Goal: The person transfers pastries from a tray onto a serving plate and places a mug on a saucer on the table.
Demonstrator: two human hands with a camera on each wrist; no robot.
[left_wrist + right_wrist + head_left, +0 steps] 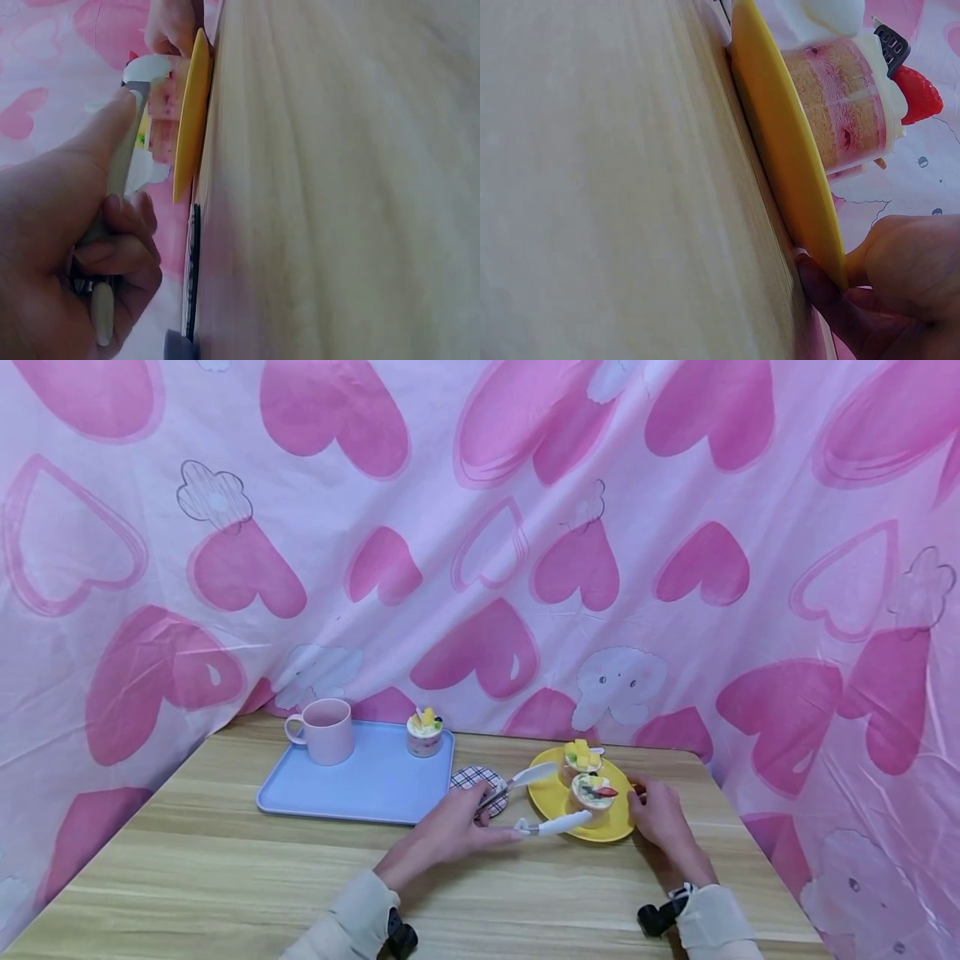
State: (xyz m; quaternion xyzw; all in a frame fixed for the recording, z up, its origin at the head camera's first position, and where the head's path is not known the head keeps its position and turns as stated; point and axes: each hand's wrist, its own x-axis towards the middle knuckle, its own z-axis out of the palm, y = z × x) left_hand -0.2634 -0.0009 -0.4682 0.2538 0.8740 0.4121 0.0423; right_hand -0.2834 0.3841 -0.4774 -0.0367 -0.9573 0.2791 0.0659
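Observation:
My left hand (pixel 452 825) holds a pair of tongs (pixel 557 823) with pale tips, which are spread apart. One tip reaches in front of a cake cup (pixel 592 800) with a strawberry on top, and the other points toward the cup behind. That second cake cup (pixel 582 757) carries yellow fruit cubes. Both cups stand on a yellow plate (pixel 622 797). On the plate's right rim, my right hand (pixel 663 814) pinches the edge, with the thumb above and fingers underneath in the right wrist view.
A blue tray (pixel 371 789) lies to the left, bearing a pink mug (pixel 330 732) and another cake cup (pixel 424 735). Between tray and plate is a round checked coaster (pixel 472 777), partly behind my left hand. A heart-patterned curtain (pixel 480 552) hangs behind the wooden table (pixel 187 860).

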